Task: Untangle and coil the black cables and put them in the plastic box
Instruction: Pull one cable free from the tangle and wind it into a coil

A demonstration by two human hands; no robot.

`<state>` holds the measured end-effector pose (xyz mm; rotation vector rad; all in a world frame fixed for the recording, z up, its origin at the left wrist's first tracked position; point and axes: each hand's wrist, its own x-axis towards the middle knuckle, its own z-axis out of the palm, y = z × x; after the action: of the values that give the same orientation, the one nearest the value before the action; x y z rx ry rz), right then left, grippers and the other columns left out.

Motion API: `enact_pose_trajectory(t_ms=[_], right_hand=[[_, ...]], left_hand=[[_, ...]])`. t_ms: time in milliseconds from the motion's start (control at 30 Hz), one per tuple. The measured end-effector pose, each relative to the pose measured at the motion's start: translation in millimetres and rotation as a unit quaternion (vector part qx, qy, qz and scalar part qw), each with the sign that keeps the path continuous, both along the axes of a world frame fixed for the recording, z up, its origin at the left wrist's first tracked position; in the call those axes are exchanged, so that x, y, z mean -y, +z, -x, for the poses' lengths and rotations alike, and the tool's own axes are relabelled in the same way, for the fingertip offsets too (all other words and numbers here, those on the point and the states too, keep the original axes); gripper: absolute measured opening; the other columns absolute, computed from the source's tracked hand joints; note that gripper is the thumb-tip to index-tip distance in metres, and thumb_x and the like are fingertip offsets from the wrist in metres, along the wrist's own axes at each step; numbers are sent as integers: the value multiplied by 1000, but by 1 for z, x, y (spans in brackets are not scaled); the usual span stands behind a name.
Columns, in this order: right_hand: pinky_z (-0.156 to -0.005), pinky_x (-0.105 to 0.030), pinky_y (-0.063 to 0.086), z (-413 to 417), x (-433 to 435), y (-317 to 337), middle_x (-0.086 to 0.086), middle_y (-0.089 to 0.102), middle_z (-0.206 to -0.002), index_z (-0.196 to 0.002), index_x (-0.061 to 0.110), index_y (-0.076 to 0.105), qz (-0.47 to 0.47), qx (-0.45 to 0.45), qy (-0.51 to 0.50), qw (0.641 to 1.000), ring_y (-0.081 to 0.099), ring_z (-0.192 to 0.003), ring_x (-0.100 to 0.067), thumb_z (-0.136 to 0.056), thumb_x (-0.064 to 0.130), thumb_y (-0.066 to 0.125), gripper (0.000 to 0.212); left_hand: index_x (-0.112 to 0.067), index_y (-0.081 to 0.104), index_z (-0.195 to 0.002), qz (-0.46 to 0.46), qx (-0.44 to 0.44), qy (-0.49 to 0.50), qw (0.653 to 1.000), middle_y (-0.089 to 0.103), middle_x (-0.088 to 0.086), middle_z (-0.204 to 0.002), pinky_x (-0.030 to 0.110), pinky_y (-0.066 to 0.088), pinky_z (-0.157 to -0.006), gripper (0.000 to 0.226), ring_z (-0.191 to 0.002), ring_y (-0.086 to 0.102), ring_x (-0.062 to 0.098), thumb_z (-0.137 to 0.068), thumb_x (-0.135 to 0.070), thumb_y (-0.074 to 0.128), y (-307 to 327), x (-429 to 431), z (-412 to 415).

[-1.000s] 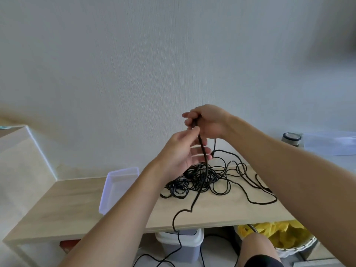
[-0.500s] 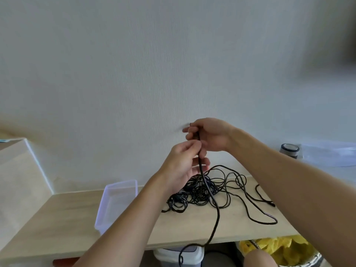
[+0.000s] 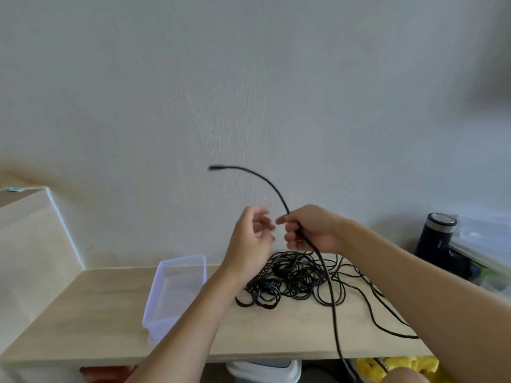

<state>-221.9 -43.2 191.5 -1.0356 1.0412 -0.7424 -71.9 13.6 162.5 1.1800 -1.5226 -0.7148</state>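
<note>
A tangled heap of black cables (image 3: 293, 277) lies on the wooden table (image 3: 96, 313), right of a clear plastic box (image 3: 177, 288) with nothing visible inside. My right hand (image 3: 309, 228) grips one black cable (image 3: 265, 178) above the heap. The cable's free end with its plug arcs up and to the left against the wall. Its other part runs down past the table's front edge. My left hand (image 3: 251, 239) hovers just left of the right hand, fingers loose and blurred, holding nothing.
A dark flask (image 3: 437, 239) stands at the far right beside clear plastic packaging (image 3: 486, 233). A pale cabinet (image 3: 30, 233) rises at the left. Under the table are a white bin (image 3: 265, 369) and a basket with a yellow bag (image 3: 398, 366).
My left hand has let go of the cable and drawn slightly left. The right hand keeps its grip, and the cable's plug end has swung up and out to the left.
</note>
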Motion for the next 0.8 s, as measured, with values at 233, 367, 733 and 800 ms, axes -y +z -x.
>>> enact_pose_trajectory(t_ms=[233,367,733,800], right_hand=[[-51,-29,39,2,8,-44,1,37,-60,-112,0,56,75,-95,63,991,38,-52,-14,-99,2,34,26],[-54,-29,42,8,23,-65,3,41,-60,-108,8,61,158,-196,58,966,41,-54,-13,-100,5,37,26],[-54,-24,34,4,67,-135,4,47,-58,-105,24,65,291,-201,-33,935,40,-55,-12,-104,11,38,30],[-52,-20,37,-1,71,-153,6,54,-61,-110,23,64,301,-228,-53,924,45,-53,-7,-103,11,40,27]], left_hand=[[-18,38,-146,92,269,95,954,40,5,-128,37,47,-90,62,-105,52,25,-90,-4,61,-46,42,-32],[-7,54,-113,154,240,183,941,42,8,-109,40,47,-78,34,-99,48,27,-83,1,67,-71,59,-35],[-10,61,-109,-339,-263,-148,891,48,-1,-62,21,23,-40,37,-44,34,11,-108,-32,31,-100,87,-40],[-15,65,-94,-342,-221,-187,894,37,-4,-61,22,13,-44,41,-48,24,8,-104,-45,38,-111,88,-44]])
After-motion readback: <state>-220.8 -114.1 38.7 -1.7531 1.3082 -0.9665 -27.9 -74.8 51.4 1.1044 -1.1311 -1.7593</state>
